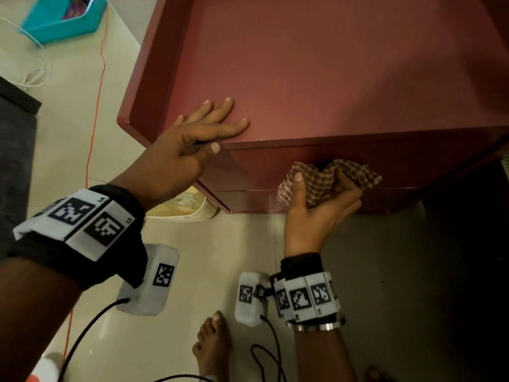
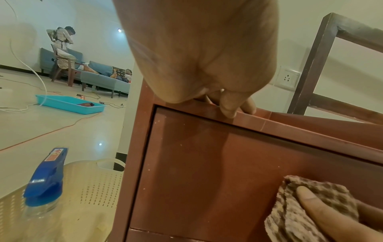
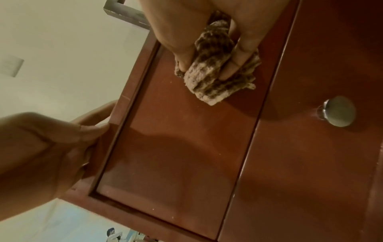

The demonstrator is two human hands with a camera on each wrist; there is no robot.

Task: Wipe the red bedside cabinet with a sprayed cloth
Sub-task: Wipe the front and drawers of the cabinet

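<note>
The red bedside cabinet [image 1: 316,64] fills the upper right of the head view, its top bare. My left hand [image 1: 198,133] lies flat on the top's front left corner, fingers straight, thumb against the front edge. My right hand [image 1: 319,205] holds a bunched checked cloth [image 1: 325,177] against the upper drawer front [image 2: 217,163]. In the right wrist view the cloth [image 3: 215,65] sits between thumb and fingers on the drawer panel, with a round metal knob [image 3: 337,113] on the lower drawer. The left wrist view shows the cloth [image 2: 311,209] at the drawer's lower right.
A blue-capped spray bottle [image 2: 43,180] stands in a cream perforated basket [image 2: 91,193] on the floor left of the cabinet. A turquoise tray [image 1: 63,20] and an orange cable [image 1: 95,111] lie on the pale tiled floor. My bare foot [image 1: 212,346] is below the hands.
</note>
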